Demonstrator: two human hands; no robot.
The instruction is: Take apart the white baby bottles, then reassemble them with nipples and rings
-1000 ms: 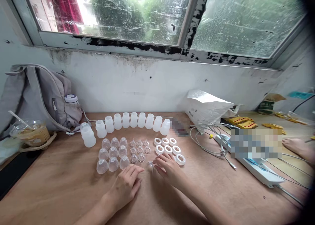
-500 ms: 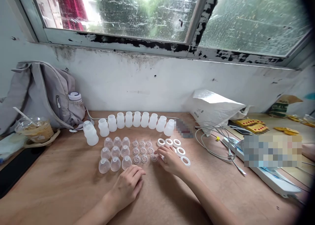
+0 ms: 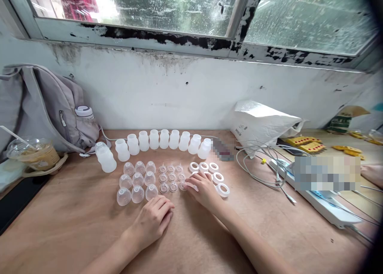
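On the wooden table point(image 3: 74, 226) lie a back row of white plastic bottles point(image 3: 164, 139), a block of clear domed caps point(image 3: 138, 181), a block of small clear teats point(image 3: 170, 178) and several white rings point(image 3: 218, 178). My right hand point(image 3: 201, 187) rests among the rings, its fingertips pinched on a small clear teat point(image 3: 183, 185) at the right end of the front teat row. My left hand point(image 3: 152, 220) lies palm down on the table just in front of the caps, fingers loosely together and holding nothing.
A grey backpack point(image 3: 48, 106) and a lidded drink cup point(image 3: 34, 154) stand at the left. A white paper bag point(image 3: 260, 124), cables point(image 3: 263, 166), a power strip point(image 3: 326, 206) and yellow parts point(image 3: 302, 145) crowd the right. Another person's hand point(image 3: 372, 174) shows at the right edge.
My right hand has carried the small clear teat from the bare table up to the end of the front teat row. My left hand has stayed where it was.
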